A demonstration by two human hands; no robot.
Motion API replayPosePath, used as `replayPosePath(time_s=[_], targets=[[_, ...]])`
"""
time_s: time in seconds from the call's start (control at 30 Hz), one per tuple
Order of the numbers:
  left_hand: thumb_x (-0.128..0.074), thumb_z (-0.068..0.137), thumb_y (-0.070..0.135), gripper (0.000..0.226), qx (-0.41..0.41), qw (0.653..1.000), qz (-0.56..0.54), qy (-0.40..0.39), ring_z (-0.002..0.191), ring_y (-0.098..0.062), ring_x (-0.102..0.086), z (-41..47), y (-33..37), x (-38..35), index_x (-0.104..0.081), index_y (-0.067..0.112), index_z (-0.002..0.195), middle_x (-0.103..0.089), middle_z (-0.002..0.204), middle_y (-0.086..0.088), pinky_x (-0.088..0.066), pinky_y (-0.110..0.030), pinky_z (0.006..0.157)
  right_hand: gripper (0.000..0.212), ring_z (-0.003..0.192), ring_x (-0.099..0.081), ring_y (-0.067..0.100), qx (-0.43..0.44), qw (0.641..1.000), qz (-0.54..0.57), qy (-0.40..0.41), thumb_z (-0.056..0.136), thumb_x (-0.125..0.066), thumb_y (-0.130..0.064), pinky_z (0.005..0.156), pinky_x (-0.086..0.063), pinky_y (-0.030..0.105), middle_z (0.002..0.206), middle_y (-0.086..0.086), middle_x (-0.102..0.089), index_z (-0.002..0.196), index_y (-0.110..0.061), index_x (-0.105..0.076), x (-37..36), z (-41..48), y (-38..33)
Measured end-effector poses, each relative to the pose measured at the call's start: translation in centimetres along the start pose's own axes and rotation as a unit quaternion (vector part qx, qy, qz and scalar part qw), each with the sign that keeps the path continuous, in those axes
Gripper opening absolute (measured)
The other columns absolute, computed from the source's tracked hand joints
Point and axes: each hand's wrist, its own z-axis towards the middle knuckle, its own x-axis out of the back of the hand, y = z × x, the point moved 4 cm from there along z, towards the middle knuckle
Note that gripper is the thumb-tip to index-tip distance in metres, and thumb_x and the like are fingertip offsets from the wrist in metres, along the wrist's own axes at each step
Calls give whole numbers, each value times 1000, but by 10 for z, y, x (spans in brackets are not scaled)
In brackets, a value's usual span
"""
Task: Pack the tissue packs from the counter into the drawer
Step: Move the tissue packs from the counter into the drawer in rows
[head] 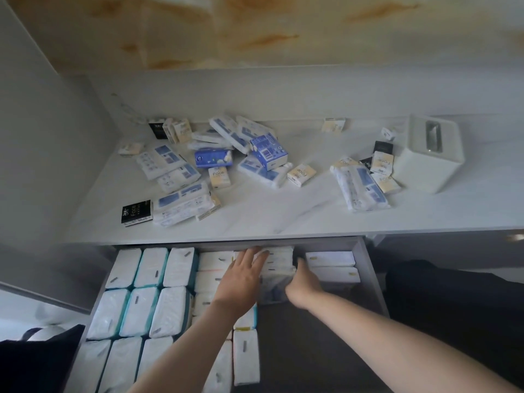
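Seemingly to seat the row tightly, the left hand [243, 276] is pressing straight, nearly closed fingers [255, 256] onto a stack of tissue packs [279, 262] at the back of the drawer [368, 265], the right hand [303, 283] is bracing its other side with a grip I cannot make out, and loose packs [266, 165] are lying scattered on the table [283, 214].

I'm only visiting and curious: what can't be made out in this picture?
All head view.
1. Right hand: fingers hidden behind the middle packs, grip unclear.
2. Drawer: back hidden under the counter; front cut by bottom edge.
3. Loose packs on the counter: print mostly too small, blurred.
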Motion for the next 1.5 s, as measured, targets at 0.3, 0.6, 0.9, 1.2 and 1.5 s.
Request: replayPosePath(time_s=[0.3,0.6,0.9,1.2,1.5], targets=[[-58,89,17,63,41,995,62,-63,134,-23,-31,20,3,1,-32,21,147,-33,146,-2,-37,-34,104,64,121,-56,29,79,994,-69,-30,91,-48,-6,92,-45,26,138,10,-55,150,-24,-31,22,-2,-11],[-57,91,22,68,30,992,70,-98,137,-24,-26,8,6,2,-23,21,151,-24,151,-2,-36,-36,108,46,126,-52,28,114,992,-55,3,101,-43,-14,101,-40,30,140,12,-53,147,-17,-39,27,-16,-21],[-55,94,27,51,3,999,0,-44,133,-18,-33,16,26,49,-41,25,143,-38,143,3,-42,-35,102,27,106,-61,28,145,967,-208,13,93,-49,-11,88,-53,35,120,11,-64,118,-9,-62,75,-36,-45],[-55,91,18,34,14,989,-111,96,103,-19,-57,73,26,147,-55,21,126,-57,118,1,-49,-31,86,29,112,-59,23,271,943,-162,107,95,-54,-18,88,-43,25,127,5,-62,122,-19,-66,180,-42,-133],[-51,92,18,49,92,993,-31,66,127,-24,-43,147,-13,161,-41,22,140,-44,139,-2,-40,-40,101,58,117,-55,29,261,946,-130,142,85,-66,-32,97,-47,35,130,9,-51,139,-26,-49,190,33,-182]])
